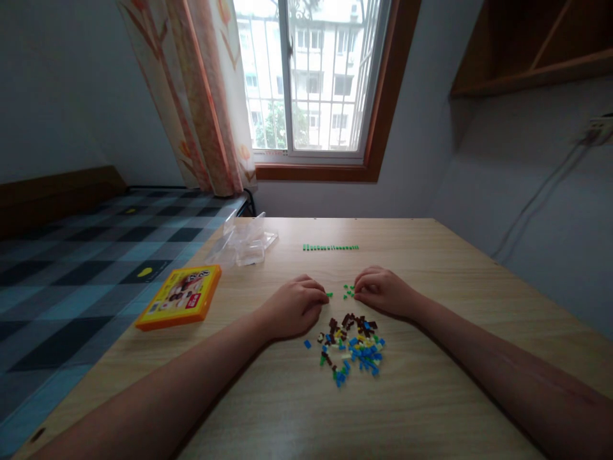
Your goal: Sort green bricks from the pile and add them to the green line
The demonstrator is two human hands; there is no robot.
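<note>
I'm standing here watching a mixed pile of tiny toy bricks (366, 350) sitting on the wooden table (407, 396). Well past the pile, a neat row of green bricks (330, 247) is lying in a line, so that bit is looking done. Just past the pile, a few loose green bricks (345, 287) are lying out of line. Brown, blue, yellow and some green bricks are lying jumbled in the pile, so lots seems to be left.

The left hand (299, 305) is resting past the pile, to its left. Its fingers are bending in, and 1 green brick (329, 294) is showing at the tips; I can't tell if they're pinching or only touching it. The right hand (383, 291) is resting past the pile, to its right, fingers curling beside the loose green bricks; I can't tell if they're holding any.
</note>
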